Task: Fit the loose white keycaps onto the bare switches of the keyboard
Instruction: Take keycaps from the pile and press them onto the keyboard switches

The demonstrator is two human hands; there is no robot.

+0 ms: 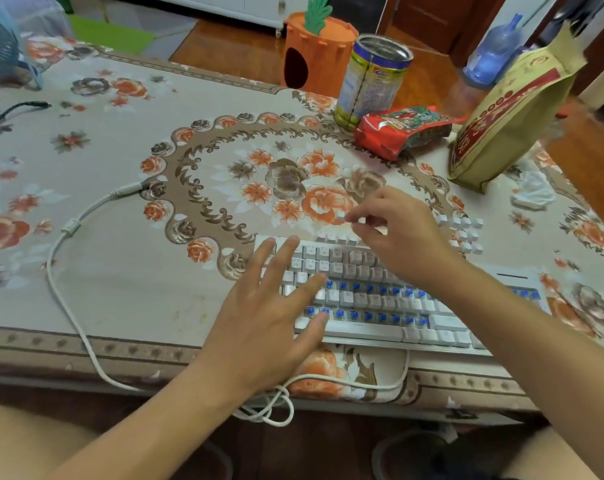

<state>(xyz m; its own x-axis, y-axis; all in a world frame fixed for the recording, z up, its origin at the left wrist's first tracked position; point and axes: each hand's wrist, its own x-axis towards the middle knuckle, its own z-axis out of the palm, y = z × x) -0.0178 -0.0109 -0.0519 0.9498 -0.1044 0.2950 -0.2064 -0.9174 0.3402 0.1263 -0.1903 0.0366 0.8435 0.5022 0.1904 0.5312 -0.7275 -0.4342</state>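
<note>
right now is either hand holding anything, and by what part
The right hand seems to pinch a small white keycap by its sides at the fingertips, though blurred. The left hand holds nothing, fingers spread over the white keyboard.

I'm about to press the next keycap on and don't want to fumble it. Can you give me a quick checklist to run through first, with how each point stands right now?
1. Bare switches left to fill: ok. Two rows of blue switches show on the keyboard.
2. Loose keycaps within reach: ok. A cluster of white keycaps lies on the tablecloth beyond the keyboard's right part.
3. Keycap in the right hand: cannot tell. Its fingertips are curled as if pinching, but blur hides any cap.
4. Left hand steadying the keyboard: ok. It lies open with fingers spread over the left end.
5. Cap matches the target switch: cannot tell. Legends are unreadable.
</note>
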